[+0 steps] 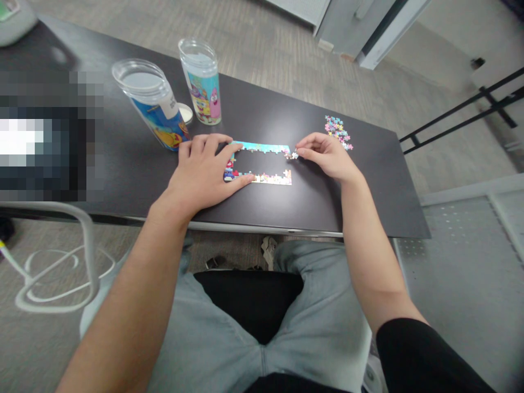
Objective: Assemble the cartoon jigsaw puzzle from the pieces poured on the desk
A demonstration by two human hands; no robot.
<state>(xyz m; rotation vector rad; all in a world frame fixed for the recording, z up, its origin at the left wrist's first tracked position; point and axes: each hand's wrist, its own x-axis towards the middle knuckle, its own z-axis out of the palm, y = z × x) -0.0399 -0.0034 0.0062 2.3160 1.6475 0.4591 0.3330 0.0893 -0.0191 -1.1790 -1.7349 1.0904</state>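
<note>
Right hand [327,155] has a piece [295,155] pinched in its fingers at the puzzle [262,147]'s 2 o'clock corner, left hand [200,170] spread over the 9 o'clock end. Shove too hard and those skinny strips [272,179] could pop apart.

That lone camera sits on the head of the person [327,311], above and just back from the dark surface [262,208], looking forward and steeply down.
</note>
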